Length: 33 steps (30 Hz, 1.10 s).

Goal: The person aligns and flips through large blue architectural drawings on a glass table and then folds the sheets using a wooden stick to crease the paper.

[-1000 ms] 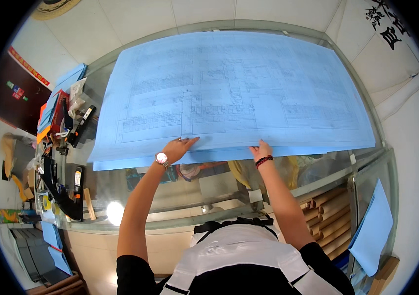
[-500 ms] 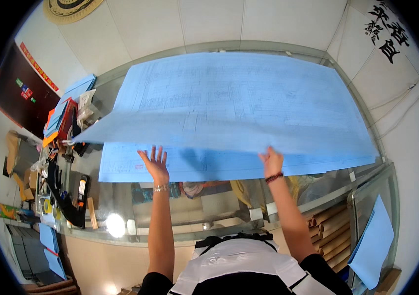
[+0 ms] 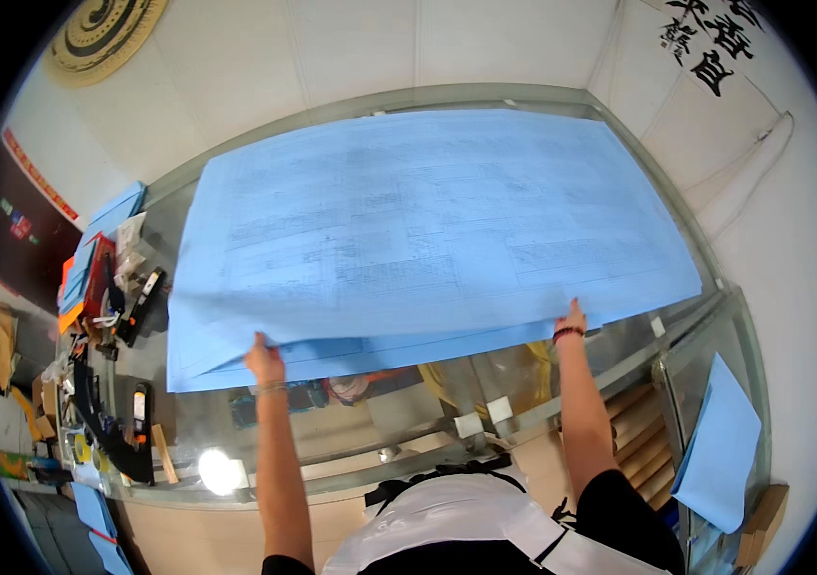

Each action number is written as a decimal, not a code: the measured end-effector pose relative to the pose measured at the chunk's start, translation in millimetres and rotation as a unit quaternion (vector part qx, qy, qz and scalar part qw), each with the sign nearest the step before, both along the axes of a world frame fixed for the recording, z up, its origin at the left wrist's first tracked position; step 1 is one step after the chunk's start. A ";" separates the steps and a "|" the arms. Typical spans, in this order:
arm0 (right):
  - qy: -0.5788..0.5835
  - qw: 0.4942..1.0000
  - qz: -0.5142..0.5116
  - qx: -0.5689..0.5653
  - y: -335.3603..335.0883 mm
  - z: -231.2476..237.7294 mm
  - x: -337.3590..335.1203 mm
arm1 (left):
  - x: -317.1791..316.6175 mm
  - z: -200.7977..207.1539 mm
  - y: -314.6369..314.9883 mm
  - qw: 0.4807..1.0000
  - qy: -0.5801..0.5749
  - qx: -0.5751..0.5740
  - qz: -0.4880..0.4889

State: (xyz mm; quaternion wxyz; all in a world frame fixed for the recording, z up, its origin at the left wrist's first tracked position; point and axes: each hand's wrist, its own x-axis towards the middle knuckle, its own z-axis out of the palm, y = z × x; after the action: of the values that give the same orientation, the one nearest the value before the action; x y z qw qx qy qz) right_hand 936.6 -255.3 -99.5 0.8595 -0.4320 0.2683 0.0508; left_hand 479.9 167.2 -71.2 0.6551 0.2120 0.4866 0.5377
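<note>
A large blue drawing sheet [image 3: 408,211], covered with fine dark lines, spreads across the glass-topped table [image 3: 408,98]. My left hand [image 3: 264,361] is closed on its near edge towards the left, lifting it so that a gap shows underneath. Further right, my right hand [image 3: 571,318] pinches the same near edge with thumb and fingers. Below the raised edge, a strip of another blue sheet [image 3: 332,360] lies on the glass. The left corner of the upper sheet slopes down to the lower one.
Left of the sheets lie two black-handled cutters, one nearer [image 3: 142,412] and one farther [image 3: 144,305], and a wooden strip [image 3: 165,454]. Folded blue sheets [image 3: 113,216] stand at the far left. Cardboard tubes [image 3: 640,436] and a folded blue sheet [image 3: 719,446] are at the right.
The upper sheet's raised near edge has come down and towards me, covering more of the lower sheet. My left hand, open before, has closed on that edge. The view has shifted.
</note>
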 end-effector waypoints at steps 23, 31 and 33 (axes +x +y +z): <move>-0.044 0.966 -0.089 -0.238 -89.5 -5.9 42.8 | -78.2 -93.5 -105.1 0.982 0.171 0.042 0.063; -0.173 0.935 -0.106 -0.291 -53.4 -28.0 92.1 | -59.3 -81.9 -73.2 0.962 0.263 0.069 0.006; -0.135 0.956 -0.106 -0.237 -41.3 -32.6 110.5 | -50.9 -87.4 -66.3 0.955 0.290 0.057 0.015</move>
State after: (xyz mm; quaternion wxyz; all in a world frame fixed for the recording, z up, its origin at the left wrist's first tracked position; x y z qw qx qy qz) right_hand 1047.1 -296.6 -132.0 0.7608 -0.5956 0.1986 -0.1643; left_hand 429.0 100.8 -158.6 0.4643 0.3889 0.6273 0.4896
